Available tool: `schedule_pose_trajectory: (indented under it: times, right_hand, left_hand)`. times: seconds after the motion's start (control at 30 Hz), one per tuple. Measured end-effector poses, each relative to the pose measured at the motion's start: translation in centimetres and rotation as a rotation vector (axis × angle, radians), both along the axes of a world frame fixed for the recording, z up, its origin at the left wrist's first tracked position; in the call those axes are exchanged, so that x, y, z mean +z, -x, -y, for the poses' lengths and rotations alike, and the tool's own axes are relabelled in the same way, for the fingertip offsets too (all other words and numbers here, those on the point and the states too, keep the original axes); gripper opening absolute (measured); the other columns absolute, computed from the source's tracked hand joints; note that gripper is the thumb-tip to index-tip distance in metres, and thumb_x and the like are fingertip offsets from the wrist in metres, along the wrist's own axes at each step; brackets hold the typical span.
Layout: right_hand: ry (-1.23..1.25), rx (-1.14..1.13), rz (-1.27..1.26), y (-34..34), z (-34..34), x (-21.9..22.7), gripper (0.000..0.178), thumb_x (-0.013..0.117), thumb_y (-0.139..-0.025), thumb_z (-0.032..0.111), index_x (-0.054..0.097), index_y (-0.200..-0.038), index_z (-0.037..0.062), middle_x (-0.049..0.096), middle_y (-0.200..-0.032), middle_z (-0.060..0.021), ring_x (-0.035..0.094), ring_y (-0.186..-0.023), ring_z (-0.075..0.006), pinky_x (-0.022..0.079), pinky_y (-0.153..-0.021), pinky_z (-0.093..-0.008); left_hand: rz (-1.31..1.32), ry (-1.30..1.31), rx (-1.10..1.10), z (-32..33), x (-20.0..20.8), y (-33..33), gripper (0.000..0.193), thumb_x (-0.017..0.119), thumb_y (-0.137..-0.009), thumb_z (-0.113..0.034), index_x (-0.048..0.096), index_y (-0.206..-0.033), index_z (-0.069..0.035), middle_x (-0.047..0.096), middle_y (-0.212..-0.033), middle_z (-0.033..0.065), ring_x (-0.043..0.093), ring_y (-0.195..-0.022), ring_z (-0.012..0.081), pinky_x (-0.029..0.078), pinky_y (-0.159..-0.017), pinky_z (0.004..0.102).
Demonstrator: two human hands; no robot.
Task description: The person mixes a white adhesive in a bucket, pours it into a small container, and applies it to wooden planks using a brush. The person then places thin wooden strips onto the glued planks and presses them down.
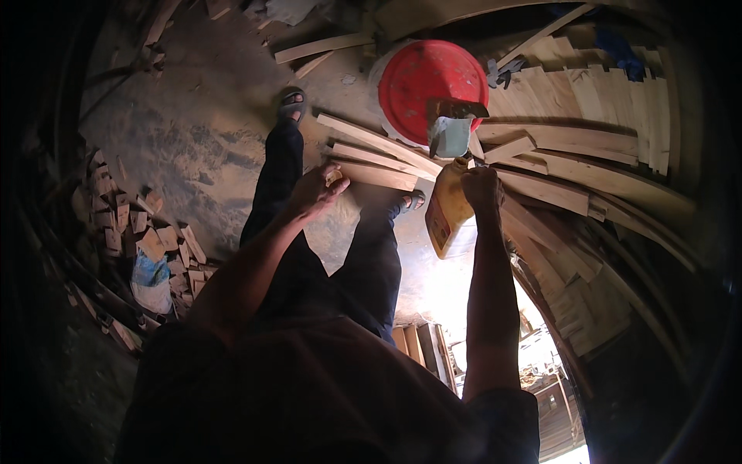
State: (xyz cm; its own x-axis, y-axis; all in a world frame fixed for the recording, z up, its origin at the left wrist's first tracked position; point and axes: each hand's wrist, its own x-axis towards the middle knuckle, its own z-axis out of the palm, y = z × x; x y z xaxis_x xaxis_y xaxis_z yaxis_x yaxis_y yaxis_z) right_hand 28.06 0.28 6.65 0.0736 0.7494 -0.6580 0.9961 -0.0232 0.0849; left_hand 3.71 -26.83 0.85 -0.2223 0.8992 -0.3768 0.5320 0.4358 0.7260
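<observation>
My right hand (483, 188) is closed round the handle of a yellow plastic jug (448, 205). The jug is tilted, its open neck close to a pale green-white cut container (451, 136); whether liquid flows between them I cannot tell. That container sits at the near edge of a round red lid (417, 81), with a dark brown flat piece (457, 108) across its far side. My left hand (315, 192) is held out in front of my left leg, fingers curled round something small and pale that I cannot make out.
Long wooden boards (568, 143) lie stacked at the right, and loose planks (379, 174) lie by my feet. Wood offcuts (158, 240) are heaped at the left round a blue-and-white bag (151, 282). A grey-handled tool (504, 72) rests beside the red lid.
</observation>
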Motion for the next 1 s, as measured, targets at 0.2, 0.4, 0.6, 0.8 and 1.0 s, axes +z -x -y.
schedule_pose_trajectory:
  times: [0.2,0.4,0.6,0.8,1.0]
  right_hand:
    - [0.041,0.029,-0.023,-0.1,-0.6,-0.6,0.029,0.057,-0.073,0.027,0.074,-0.088,0.0093,0.071,-0.094,-0.0203,0.067,-0.097,-0.0418,0.051,-0.087,-0.0485]
    - [0.069,0.026,0.004,-0.4,-1.5,-1.7,0.035,0.062,-0.082,0.033,0.073,-0.101,0.0054,0.069,-0.106,-0.0238,0.064,-0.106,-0.0413,0.049,-0.090,-0.0503]
    - [0.066,0.026,0.006,0.5,-1.7,-0.8,0.036,0.060,-0.080,0.033,0.072,-0.100,0.0055,0.069,-0.105,-0.0239,0.064,-0.105,-0.0417,0.050,-0.088,-0.0502]
    - [0.038,0.049,0.020,-1.2,-1.9,-2.4,0.035,0.059,-0.077,0.032,0.072,-0.100,0.0091,0.069,-0.103,-0.0224,0.065,-0.103,-0.0413,0.051,-0.088,-0.0496]
    - [0.117,0.084,0.050,0.0,-2.4,-1.2,0.043,0.055,-0.085,0.035,0.068,-0.115,0.0081,0.067,-0.109,-0.0259,0.063,-0.108,-0.0436,0.050,-0.090,-0.0518]
  left_hand:
    - [0.207,0.257,0.184,-0.5,0.4,-0.4,0.049,0.068,-0.089,-0.041,0.058,-0.122,-0.006,0.069,-0.098,0.0206,0.069,-0.086,0.0349,0.054,-0.073,0.0416]
    - [0.220,0.301,0.167,-0.5,0.5,-0.3,0.051,0.068,-0.089,-0.040,0.057,-0.124,-0.004,0.069,-0.098,0.0201,0.068,-0.086,0.0334,0.053,-0.074,0.0399]
    - [0.187,0.198,0.130,0.1,-0.2,-0.4,0.049,0.067,-0.090,-0.037,0.058,-0.122,-0.001,0.067,-0.099,0.0216,0.066,-0.090,0.0359,0.053,-0.078,0.0406]
    - [0.219,0.198,0.077,-0.3,-0.1,-0.2,0.043,0.065,-0.092,-0.033,0.058,-0.118,-0.001,0.064,-0.105,0.0243,0.065,-0.093,0.0372,0.052,-0.078,0.0404]
    - [0.062,0.232,-0.183,0.6,-2.1,-0.6,0.016,0.059,-0.095,-0.023,0.058,-0.106,-0.010,0.061,-0.111,0.0163,0.067,-0.079,0.0261,0.054,-0.066,0.0342]
